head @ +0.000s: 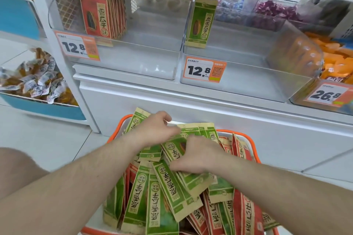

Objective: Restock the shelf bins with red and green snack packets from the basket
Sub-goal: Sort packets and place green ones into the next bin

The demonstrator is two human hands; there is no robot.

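Head view: the step in hand is gathering green packets (pixel 172 187) from the orange basket (pixel 250 140) near the viewer. The left hand (pixel 155 129) curls its fingers onto packets at the far left of the pile; the right hand (pixel 198 155) pinches one mid-pile. Red packets (pixel 246 210) lie at the right. Far above, the right bin (pixel 238 82) holds a single green packet (pixel 201 23), the left bin (pixel 133 66) a red stack (pixel 101 11). Next, probably, squaring a green bundle and lifting it into the right bin.

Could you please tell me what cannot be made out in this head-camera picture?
- Orange plastic basket: its near end is cut off by the bottom edge; packets hide its inside.
- Left hand, right hand: fingertips buried among green paper snack packets, so the grip is unclear.
- Orange price tags: small print unreadable.
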